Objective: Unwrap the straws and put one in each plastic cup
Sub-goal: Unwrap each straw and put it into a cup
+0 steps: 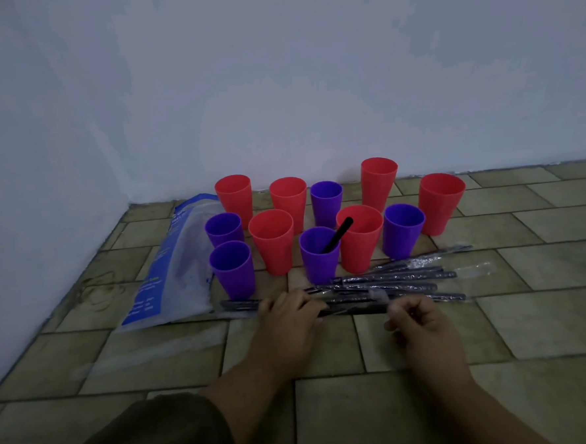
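Note:
Several red and purple plastic cups stand upright on the tiled floor near the wall. One purple cup (319,254) in the front row holds a black straw (337,234) that leans to the right. In front of the cups lies a pile of wrapped black straws (401,280). My left hand (286,311) and my right hand (417,320) both grip one wrapped straw (353,309), held level just above the floor, the left hand at its left part and the right hand pinching the clear wrapper at its right end.
A blue and clear plastic bag (170,263) lies flat on the floor left of the cups. The white wall runs close behind the cups and along the left. A dark-clothed knee (153,436) shows at the bottom left.

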